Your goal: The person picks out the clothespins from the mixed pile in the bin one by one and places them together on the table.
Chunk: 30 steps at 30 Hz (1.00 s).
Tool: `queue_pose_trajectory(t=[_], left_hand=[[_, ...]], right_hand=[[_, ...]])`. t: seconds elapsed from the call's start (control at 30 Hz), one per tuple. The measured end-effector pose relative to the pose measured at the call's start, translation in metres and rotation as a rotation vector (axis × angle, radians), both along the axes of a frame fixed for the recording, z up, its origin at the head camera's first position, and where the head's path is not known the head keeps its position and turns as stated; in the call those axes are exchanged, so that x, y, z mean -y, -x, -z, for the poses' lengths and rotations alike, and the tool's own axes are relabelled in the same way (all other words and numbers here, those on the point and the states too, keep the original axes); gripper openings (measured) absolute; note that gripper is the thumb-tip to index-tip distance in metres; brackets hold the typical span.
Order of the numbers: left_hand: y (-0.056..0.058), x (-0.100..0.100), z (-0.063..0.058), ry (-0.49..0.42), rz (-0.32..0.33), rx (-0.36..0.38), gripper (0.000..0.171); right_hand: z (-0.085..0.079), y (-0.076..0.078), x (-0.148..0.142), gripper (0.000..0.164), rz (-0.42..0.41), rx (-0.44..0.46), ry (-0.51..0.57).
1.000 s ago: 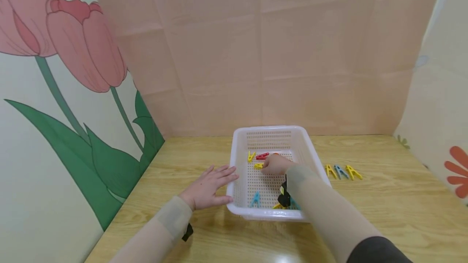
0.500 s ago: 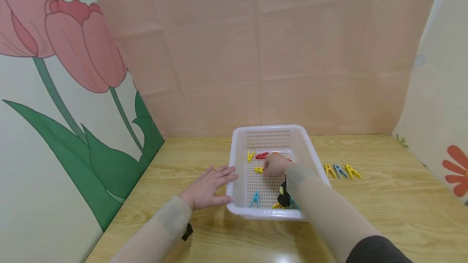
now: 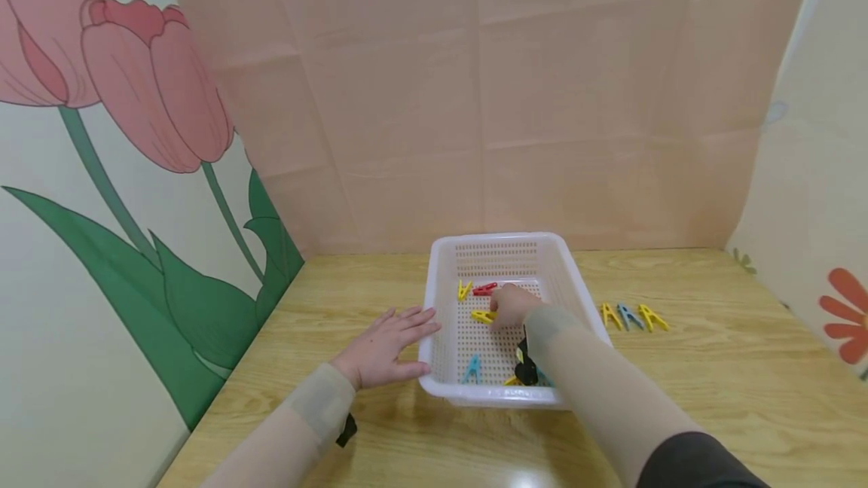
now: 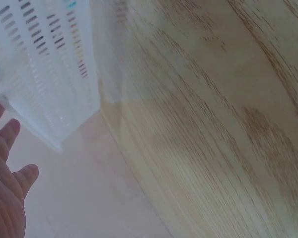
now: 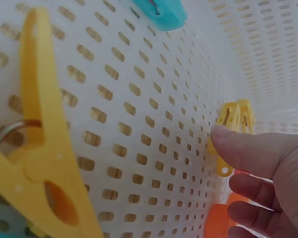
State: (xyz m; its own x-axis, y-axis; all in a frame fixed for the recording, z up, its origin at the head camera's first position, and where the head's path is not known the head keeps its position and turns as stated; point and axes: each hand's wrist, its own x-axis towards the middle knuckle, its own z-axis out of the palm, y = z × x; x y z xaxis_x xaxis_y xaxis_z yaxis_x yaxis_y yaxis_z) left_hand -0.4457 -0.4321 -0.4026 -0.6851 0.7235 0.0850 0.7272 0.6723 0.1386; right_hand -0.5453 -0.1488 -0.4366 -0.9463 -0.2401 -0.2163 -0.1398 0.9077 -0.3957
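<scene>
A white perforated plastic basket (image 3: pixel 498 396) stands on the wooden table with several clothespins in it. Deep inside it, my right hand (image 3: pixel 513 303) pinches one end of a yellow clothespin (image 3: pixel 482 316). In the right wrist view the thumb lies against this yellow clothespin (image 5: pixel 224 168), and the other fingers are curled below. Just beyond lie a red clothespin (image 3: pixel 484 290) and another yellow clothespin (image 3: pixel 464 291). My left hand (image 3: pixel 389 349) has its fingers spread, the tips touching the basket's left rim. Part of the basket floor is hidden under my right arm.
Near the basket's front lie a light blue clothespin (image 3: pixel 472 369) and a large-looking yellow clothespin (image 5: pixel 42 129). Something orange (image 5: pixel 216 220) shows below my right fingers. Outside, right of the basket, a blue clothespin (image 3: pixel 631 316) lies between two yellow ones. A papered wall (image 3: pixel 380 134) rises behind.
The yellow clothespin at my right fingertips has turned and shifted slightly, showing more of itself now. My right hand has moved very little. The left hand stays at the rim.
</scene>
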Motion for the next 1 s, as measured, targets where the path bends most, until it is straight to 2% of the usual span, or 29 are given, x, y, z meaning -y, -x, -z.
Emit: queue_pose_trajectory(t=[0.33, 0.63, 0.83, 1.0], left_hand=[[0.001, 0.0, 0.0, -0.005, 0.017, -0.005, 0.07], [0.0, 0.001, 0.0, -0.004, 0.006, 0.014, 0.07], [0.0, 0.001, -0.001, 0.003, 0.01, -0.003, 0.07], [0.0, 0.002, -0.003, 0.018, 0.016, -0.021, 0.07]], right_hand=[[0.006, 0.004, -0.002, 0.029, -0.02, -0.023, -0.044], [0.011, 0.007, -0.002, 0.028, 0.0, -0.017, -0.035], [0.002, 0.005, -0.001, 0.024, 0.007, -0.047, -0.031], [-0.008, 0.001, 0.0, 0.029, 0.024, -0.052, 0.042]])
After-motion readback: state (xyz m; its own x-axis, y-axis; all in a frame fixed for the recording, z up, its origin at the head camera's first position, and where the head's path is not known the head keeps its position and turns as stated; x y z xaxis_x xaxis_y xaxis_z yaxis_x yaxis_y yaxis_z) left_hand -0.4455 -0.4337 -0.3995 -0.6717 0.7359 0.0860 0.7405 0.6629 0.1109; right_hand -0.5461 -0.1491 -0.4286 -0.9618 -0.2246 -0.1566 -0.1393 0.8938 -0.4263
